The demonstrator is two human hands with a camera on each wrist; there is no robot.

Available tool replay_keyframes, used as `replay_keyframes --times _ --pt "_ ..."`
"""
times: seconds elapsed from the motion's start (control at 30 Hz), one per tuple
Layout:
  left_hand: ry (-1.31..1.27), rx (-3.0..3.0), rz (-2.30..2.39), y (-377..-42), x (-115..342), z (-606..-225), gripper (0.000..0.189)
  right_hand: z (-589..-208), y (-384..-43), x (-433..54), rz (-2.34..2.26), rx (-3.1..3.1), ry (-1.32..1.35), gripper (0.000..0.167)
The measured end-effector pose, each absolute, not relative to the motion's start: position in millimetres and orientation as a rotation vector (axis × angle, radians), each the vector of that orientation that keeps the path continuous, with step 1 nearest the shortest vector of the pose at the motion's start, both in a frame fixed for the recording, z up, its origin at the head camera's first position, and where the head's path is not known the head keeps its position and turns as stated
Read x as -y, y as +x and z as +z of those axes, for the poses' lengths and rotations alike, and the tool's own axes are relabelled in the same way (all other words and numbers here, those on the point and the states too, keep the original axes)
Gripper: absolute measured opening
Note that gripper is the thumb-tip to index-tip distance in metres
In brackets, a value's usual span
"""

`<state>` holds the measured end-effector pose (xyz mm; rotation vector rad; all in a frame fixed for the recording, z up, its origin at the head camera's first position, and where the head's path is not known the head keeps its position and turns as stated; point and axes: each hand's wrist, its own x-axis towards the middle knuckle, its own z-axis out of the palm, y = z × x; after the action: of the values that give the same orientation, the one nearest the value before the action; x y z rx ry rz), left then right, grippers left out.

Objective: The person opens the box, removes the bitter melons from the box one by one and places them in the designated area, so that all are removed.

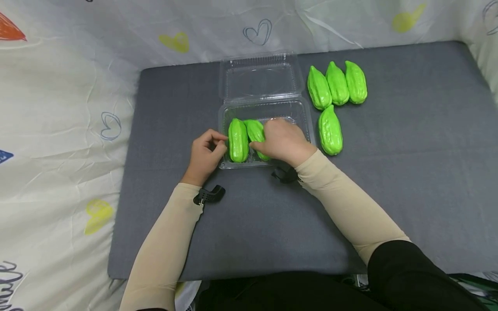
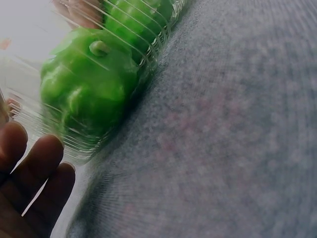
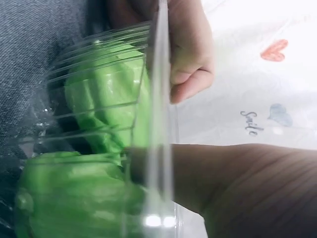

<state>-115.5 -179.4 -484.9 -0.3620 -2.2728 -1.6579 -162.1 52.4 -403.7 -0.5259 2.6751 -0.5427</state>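
In the head view, a clear plastic clamshell container (image 1: 307,116) lies with its lid folded back. Two ridged, bright green gourds sit in it: one (image 1: 238,141) at the left wall, the other (image 1: 254,129) partly under my right hand (image 1: 285,140). The right hand grips that second gourd from above; its thumb (image 3: 148,166) reaches over the rim between the two. At the container's left rim, my left hand (image 1: 204,153) pinches the edge between thumb and index finger. Its other fingers (image 2: 44,153) show outside the clear wall in the left wrist view.
Three more green gourds (image 1: 337,84) stand in a row right of the container, with a single gourd (image 1: 330,130) in front of them. A grey cloth covers the table (image 1: 408,172). White printed fabric (image 1: 210,26) hangs behind and at the left.
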Motion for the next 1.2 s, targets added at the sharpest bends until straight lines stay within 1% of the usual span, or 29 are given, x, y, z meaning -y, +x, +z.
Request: replay_keyframes --times 0.27,0.47,0.7,0.8,0.9,0.97,1.1,1.2 --pt "-0.349 2.275 -1.660 -115.0 177.7 -483.4 0.018 -407.6 -164.1 -55.9 -0.704 -2.639 -0.566 0.033" --pt "-0.335 2.293 -1.660 -113.6 175.5 -479.5 0.018 -406.2 -165.3 -59.1 -0.721 -2.648 -0.586 0.044" --pt "-0.328 2.293 -1.680 -102.4 166.9 -452.4 0.018 -400.6 -164.7 -62.9 -0.742 -2.642 -0.566 0.046" --pt "-0.325 2.281 -1.691 -101.5 165.8 -449.7 0.018 -398.6 -163.8 -64.9 -0.764 -2.633 -0.562 0.050" --pt "-0.325 2.276 -1.691 -103.0 166.2 -452.3 0.018 -395.8 -162.6 -67.0 -0.779 -2.629 -0.564 0.055" --pt "-0.313 2.282 -1.683 -106.0 168.3 -459.3 0.019 -394.2 -161.8 -68.3 -0.786 -2.636 -0.562 0.055" --pt "-0.306 2.287 -1.677 -113.1 175.1 -477.9 0.020 -391.7 -160.3 -71.1 -0.804 -2.650 -0.560 0.047" --pt "-0.332 2.276 -1.681 -115.3 178.6 -483.9 0.020 -389.5 -158.8 -73.1 -0.808 -2.657 -0.561 0.044"
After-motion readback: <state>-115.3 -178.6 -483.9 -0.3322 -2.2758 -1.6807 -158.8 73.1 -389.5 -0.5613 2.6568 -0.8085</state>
